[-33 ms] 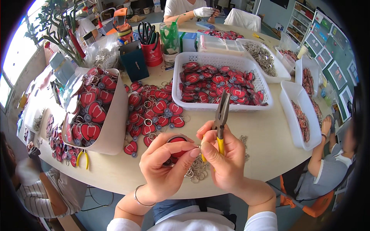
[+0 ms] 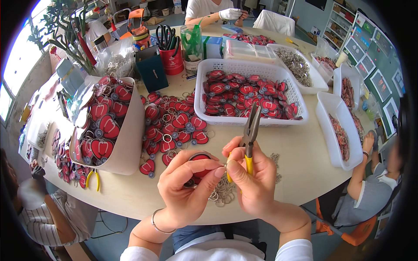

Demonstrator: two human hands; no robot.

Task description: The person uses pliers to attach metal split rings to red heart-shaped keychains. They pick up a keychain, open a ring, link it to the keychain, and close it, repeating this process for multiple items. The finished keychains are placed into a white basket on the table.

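Note:
My left hand is closed on a red keychain charm, rounded with a dark rim and partly covered by the fingers. In my right hand are pliers with yellow grips, their grey jaws pointing up and slightly apart. The thumb and fingers of both hands meet at a tiny metal piece, too small to make out fully. Below the hands, a pile of loose metal split rings lies on the table. Left of them, many red charms with rings are spread out.
A white basket of red charms stands ahead, a tilted bin of charms to the left. Yellow-handled pliers lie near the left edge. White trays line the right. Scissors stand in a red can. Other people sit around the table.

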